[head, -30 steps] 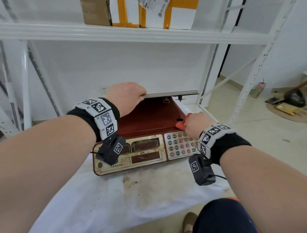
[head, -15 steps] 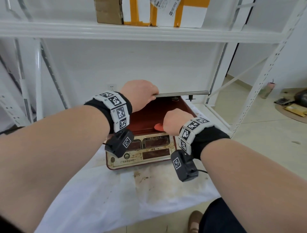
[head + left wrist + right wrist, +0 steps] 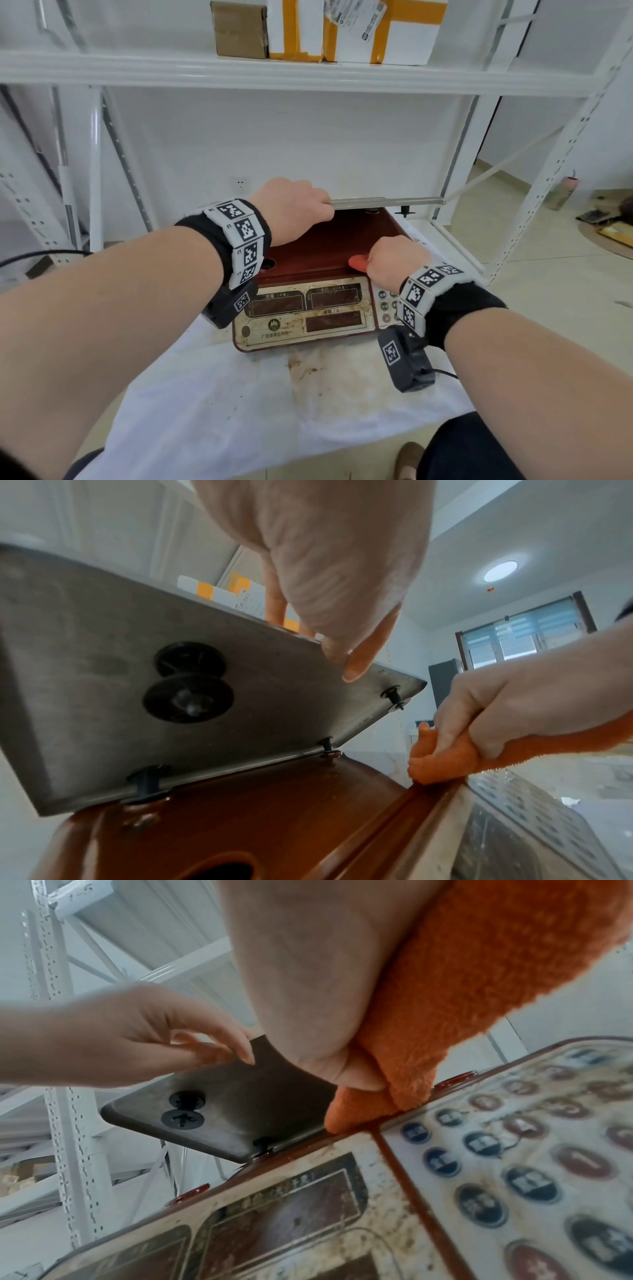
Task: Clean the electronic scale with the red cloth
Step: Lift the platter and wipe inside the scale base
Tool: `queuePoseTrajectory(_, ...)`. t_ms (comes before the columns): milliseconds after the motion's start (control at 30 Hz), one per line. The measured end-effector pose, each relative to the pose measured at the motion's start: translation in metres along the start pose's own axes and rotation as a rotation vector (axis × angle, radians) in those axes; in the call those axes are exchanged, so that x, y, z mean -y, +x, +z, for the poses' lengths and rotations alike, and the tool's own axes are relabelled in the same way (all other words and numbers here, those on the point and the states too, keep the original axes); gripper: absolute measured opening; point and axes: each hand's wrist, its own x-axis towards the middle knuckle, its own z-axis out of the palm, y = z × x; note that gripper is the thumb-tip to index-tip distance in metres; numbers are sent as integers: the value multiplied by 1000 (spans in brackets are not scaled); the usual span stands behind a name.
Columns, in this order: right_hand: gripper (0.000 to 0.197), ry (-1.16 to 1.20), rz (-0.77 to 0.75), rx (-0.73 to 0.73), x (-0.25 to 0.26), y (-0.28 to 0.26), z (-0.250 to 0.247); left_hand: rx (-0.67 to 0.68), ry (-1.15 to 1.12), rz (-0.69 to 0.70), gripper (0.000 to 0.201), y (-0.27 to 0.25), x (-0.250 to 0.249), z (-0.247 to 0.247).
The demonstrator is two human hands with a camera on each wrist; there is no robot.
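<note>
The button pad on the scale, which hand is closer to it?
Right. The right hand presses the red cloth on the scale's body right at the button pad edge. The left hand is farther back, holding up the metal tray.

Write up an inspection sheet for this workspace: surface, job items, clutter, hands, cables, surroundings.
Surface: white sheet under the scale, stained brown in front of it.
Job's things: electronic scale with grimy display panel and keypad; steel weighing pan tilted up off the red body; red cloth pressed on the body's front ridge.
Clutter: nothing seen on the sheet.
Hands: left hand grips the pan's edge, holding it up; right hand grips the cloth.
Cables: black cable on the floor at left; thin lead from the right wrist camera.
Surroundings: white shelving rack with cardboard boxes; wall socket; tiled floor.
</note>
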Motion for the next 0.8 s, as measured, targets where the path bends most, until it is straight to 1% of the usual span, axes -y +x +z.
queuePoseTrajectory(67,46,-42,15,6,8,-2,1,15,31,-11,44,-7,2,1)
queuePoseTrajectory(200,43,-44,43,-26,14,-6,0,85,27,-40,70,-24,12,4)
queuePoseTrajectory(267,44,-25,42,-15,20,-7,0,78,6,-38,79,-29,15,5)
queuePoseTrajectory(367,49,-20,-33,-1,38,-7,6,42,-7,-39,87,-33,16,6)
queuePoseTrajectory(467,55,28,-123,14,59,-8,14,16,-10,-76,80,-39,20,10)
queuePoseTrajectory(600,59,67,-178,49,74,-5,18,-9,0,-158,48,-54,24,15)
queuePoseTrajectory(667,61,68,-193,60,75,-2,19,-18,-10,-202,36,-61,25,18)
queuePoseTrajectory(733,62,76,-200,59,77,0,21,-33,-29,-219,31,-65,26,21)
queuePoseTrajectory(800,63,91,-210,63,85,0,23,-31,-51,-218,30,-66,27,22)
